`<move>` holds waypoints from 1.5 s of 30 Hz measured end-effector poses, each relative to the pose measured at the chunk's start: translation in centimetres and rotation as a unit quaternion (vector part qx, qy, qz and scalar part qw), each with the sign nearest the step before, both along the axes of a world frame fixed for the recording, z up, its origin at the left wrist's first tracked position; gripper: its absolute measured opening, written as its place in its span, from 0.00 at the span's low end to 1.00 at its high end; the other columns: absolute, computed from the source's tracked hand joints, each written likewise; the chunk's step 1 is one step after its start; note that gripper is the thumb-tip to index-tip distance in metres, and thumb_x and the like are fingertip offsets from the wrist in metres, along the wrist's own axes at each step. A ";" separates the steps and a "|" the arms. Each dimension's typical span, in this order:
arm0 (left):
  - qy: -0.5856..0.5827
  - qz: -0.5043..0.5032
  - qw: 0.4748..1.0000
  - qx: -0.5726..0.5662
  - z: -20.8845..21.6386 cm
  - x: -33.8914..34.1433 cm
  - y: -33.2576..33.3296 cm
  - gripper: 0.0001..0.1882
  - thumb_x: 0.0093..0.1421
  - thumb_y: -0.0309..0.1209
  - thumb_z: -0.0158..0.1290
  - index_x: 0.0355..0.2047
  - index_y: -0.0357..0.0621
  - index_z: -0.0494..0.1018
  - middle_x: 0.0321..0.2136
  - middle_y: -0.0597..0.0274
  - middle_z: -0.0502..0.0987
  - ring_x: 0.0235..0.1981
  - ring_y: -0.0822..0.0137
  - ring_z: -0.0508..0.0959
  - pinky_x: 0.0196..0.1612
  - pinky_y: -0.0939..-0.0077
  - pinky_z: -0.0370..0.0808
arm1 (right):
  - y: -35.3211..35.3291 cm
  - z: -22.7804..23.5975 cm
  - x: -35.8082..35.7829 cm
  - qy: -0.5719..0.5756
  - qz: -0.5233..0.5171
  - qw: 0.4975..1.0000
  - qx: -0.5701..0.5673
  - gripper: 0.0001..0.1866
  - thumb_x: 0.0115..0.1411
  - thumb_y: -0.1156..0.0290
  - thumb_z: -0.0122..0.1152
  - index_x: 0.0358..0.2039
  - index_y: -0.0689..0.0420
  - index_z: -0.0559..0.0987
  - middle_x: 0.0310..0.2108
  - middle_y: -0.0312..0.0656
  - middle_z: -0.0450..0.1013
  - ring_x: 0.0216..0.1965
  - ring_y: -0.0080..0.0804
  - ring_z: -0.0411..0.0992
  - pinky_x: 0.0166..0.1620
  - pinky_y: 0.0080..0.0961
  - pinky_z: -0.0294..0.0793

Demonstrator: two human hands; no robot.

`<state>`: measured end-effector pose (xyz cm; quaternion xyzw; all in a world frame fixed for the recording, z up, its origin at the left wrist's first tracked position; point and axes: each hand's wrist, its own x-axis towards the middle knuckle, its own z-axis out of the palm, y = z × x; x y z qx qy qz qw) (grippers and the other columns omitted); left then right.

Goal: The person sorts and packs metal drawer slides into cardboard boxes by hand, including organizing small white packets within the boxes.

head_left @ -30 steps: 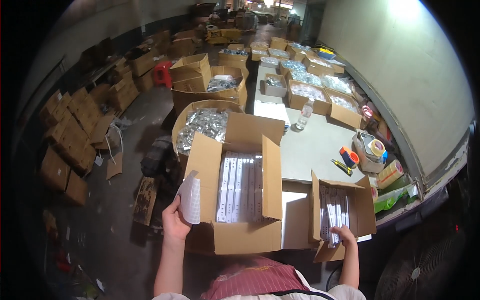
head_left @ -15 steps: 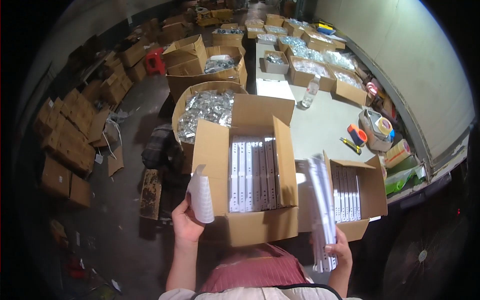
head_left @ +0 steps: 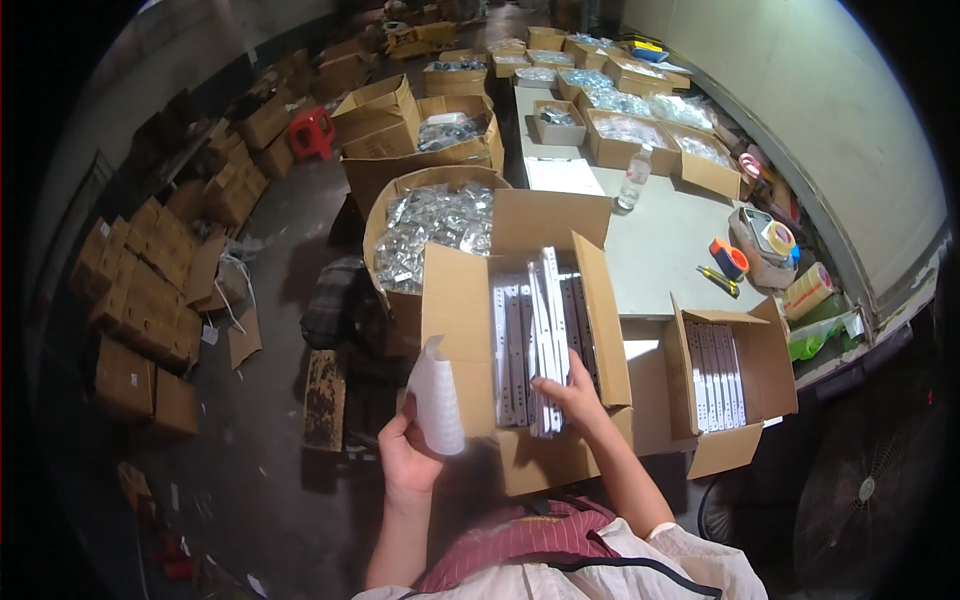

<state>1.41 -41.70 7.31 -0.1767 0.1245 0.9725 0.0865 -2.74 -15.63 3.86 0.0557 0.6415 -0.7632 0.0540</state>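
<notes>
White strips (head_left: 546,320) fill the right hand (head_left: 570,396), which is curled around them.

White perforated strips (head_left: 545,335) bunched at open carton (head_left: 545,465); sheet (head_left: 437,405) curled.

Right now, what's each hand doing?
Left hand: closed on a curled white label sheet.
Right hand: closed around a bundle of perforated rails.

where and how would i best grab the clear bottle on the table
Probably around the middle of the clear bottle, coming from the near side: it stands upright with a slim, rounded body, and open cartons crowd its far side.
</notes>
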 end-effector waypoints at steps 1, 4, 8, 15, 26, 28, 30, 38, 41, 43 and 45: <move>0.000 0.000 1.000 0.002 0.0 -0.1 0.1 0.16 0.67 0.30 0.48 0.53 0.39 0.73 0.50 0.56 0.79 0.51 0.59 0.78 0.57 0.57 0.73 | 0.5 -0.6 -1.1 -0.010 0.023 1.000 -0.003 0.32 0.54 0.73 0.66 0.56 0.64 0.64 0.41 0.42 0.72 0.40 0.28 0.73 0.43 0.26 0.76; 0.001 0.002 1.000 -0.010 0.1 -0.3 0.4 0.16 0.67 0.30 0.48 0.53 0.39 0.73 0.50 0.56 0.79 0.51 0.59 0.78 0.57 0.57 0.73 | 1.1 -4.1 -3.2 0.003 0.046 0.999 -0.026 0.29 0.57 0.70 0.66 0.56 0.65 0.66 0.43 0.43 0.74 0.43 0.29 0.74 0.47 0.28 0.77; 0.010 0.011 1.000 -0.004 0.0 -0.1 0.1 0.16 0.67 0.30 0.48 0.53 0.38 0.73 0.50 0.55 0.78 0.52 0.58 0.78 0.57 0.57 0.73 | 0.8 -4.1 -3.7 -0.007 -0.001 1.000 0.001 0.28 0.59 0.60 0.67 0.53 0.64 0.71 0.43 0.42 0.75 0.42 0.27 0.75 0.49 0.25 0.75; 0.014 0.004 1.000 -0.007 0.6 -0.5 1.3 0.17 0.68 0.30 0.47 0.54 0.37 0.72 0.51 0.54 0.78 0.54 0.58 0.77 0.60 0.57 0.71 | 4.7 -10.1 -4.8 0.109 -0.108 0.903 0.401 0.24 0.62 0.62 0.57 0.55 0.64 0.74 0.50 0.59 0.73 0.52 0.55 0.71 0.58 0.42 0.68; 0.029 0.000 0.999 -0.022 0.8 -0.3 1.4 0.17 0.69 0.30 0.46 0.54 0.37 0.72 0.52 0.55 0.77 0.54 0.58 0.76 0.60 0.57 0.71 | 3.5 -8.8 -5.3 0.221 -0.068 0.779 0.583 0.23 0.54 0.67 0.66 0.45 0.67 0.72 0.32 0.59 0.75 0.37 0.57 0.75 0.44 0.44 0.74; 0.019 0.009 0.999 -0.024 0.6 -0.1 1.2 0.16 0.69 0.30 0.46 0.54 0.38 0.72 0.52 0.55 0.77 0.54 0.58 0.76 0.60 0.57 0.71 | 3.7 -8.6 -5.0 0.256 -0.089 0.762 0.589 0.26 0.53 0.67 0.67 0.47 0.68 0.70 0.31 0.58 0.75 0.35 0.57 0.75 0.44 0.43 0.74; 0.022 0.010 1.000 -0.012 0.5 -0.2 1.1 0.16 0.69 0.30 0.45 0.54 0.39 0.72 0.52 0.55 0.77 0.54 0.58 0.76 0.60 0.56 0.71 | 4.0 -8.4 -5.0 0.177 -0.047 0.788 0.588 0.37 0.54 0.58 0.67 0.57 0.69 0.64 0.53 0.62 0.68 0.57 0.57 0.66 0.60 0.46 0.63; 0.030 0.004 1.000 0.001 -0.2 -0.1 1.0 0.17 0.69 0.30 0.44 0.55 0.40 0.71 0.54 0.56 0.76 0.56 0.58 0.75 0.61 0.56 0.70 | 2.0 -6.6 -4.4 0.116 -0.050 0.966 0.227 0.16 0.68 0.65 0.51 0.45 0.66 0.74 0.30 0.43 0.75 0.34 0.28 0.73 0.40 0.25 0.73; 0.038 0.004 0.999 -0.003 -0.1 -0.1 1.0 0.17 0.69 0.30 0.44 0.55 0.39 0.71 0.54 0.55 0.76 0.56 0.58 0.75 0.61 0.56 0.69 | 1.2 -5.4 -3.4 -0.004 0.024 0.977 0.211 0.33 0.68 0.54 0.51 0.61 0.70 0.62 0.51 0.62 0.72 0.54 0.49 0.71 0.57 0.37 0.68; 0.039 0.008 0.999 -0.010 0.1 0.0 0.8 0.17 0.69 0.31 0.44 0.55 0.39 0.71 0.54 0.55 0.76 0.56 0.58 0.75 0.61 0.56 0.69 | -0.3 -1.9 -2.0 -0.024 0.083 0.977 0.193 0.40 0.66 0.51 0.53 0.65 0.71 0.55 0.57 0.65 0.67 0.59 0.49 0.67 0.59 0.35 0.66; 0.029 0.009 0.999 -0.009 0.3 -0.2 1.2 0.17 0.70 0.31 0.44 0.55 0.38 0.71 0.54 0.55 0.76 0.56 0.58 0.75 0.61 0.56 0.70 | -0.5 -2.5 -1.9 -0.092 0.133 0.980 0.112 0.44 0.65 0.50 0.57 0.68 0.68 0.50 0.59 0.57 0.64 0.59 0.39 0.64 0.58 0.34 0.66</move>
